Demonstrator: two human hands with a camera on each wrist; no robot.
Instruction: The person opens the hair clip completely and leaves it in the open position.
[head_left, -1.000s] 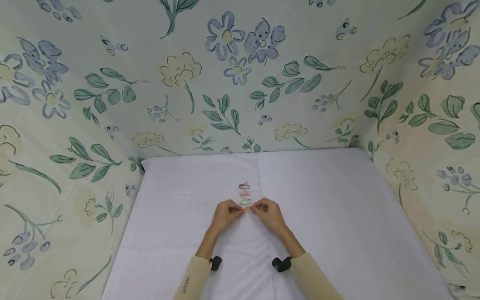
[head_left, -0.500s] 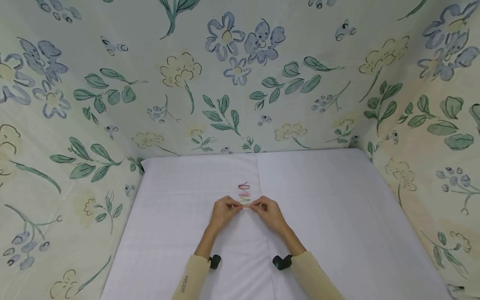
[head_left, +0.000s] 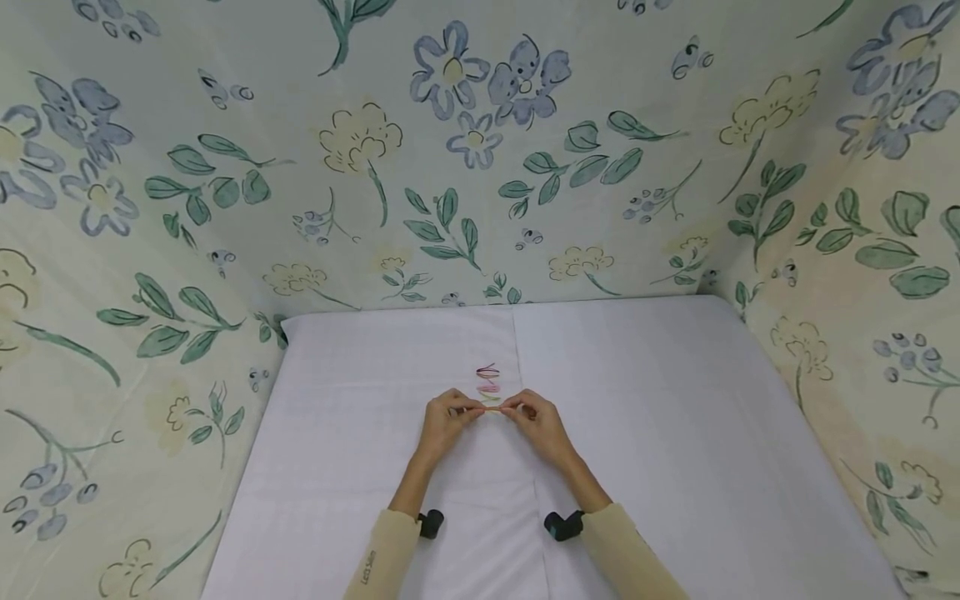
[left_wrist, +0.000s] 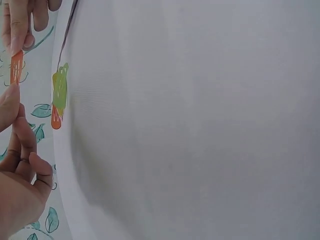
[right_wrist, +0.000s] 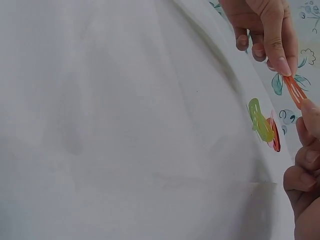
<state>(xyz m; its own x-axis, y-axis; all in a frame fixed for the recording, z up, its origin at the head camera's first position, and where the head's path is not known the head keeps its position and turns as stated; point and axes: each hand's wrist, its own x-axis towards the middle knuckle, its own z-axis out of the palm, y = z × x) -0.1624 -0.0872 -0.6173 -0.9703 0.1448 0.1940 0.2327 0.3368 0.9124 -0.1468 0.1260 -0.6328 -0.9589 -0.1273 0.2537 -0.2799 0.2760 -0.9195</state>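
Between my two hands is an orange snap hair clip (head_left: 492,408), lying crosswise and pinched at both ends. My left hand (head_left: 444,423) holds its left end between thumb and index finger, and my right hand (head_left: 542,423) pinches the right end the same way. The slotted middle of the orange clip (left_wrist: 17,67) shows in the left wrist view, bare between the fingertips. Just beyond the hands, more hair clips lie in a short column: a green one (right_wrist: 259,120), a pink one (head_left: 489,388) and a dark red one (head_left: 487,372) farthest away.
A white cloth (head_left: 637,400) with a lengthwise crease covers the table. Flower-printed curtains (head_left: 450,167) rise at the back and both sides. Black wrist cameras (head_left: 563,527) sit by the cuffs of beige sleeves (head_left: 626,554).
Both hands have shifted slightly away from the body with the orange hair clip, which now overlaps the near end of the column. The grip at both ends stays.
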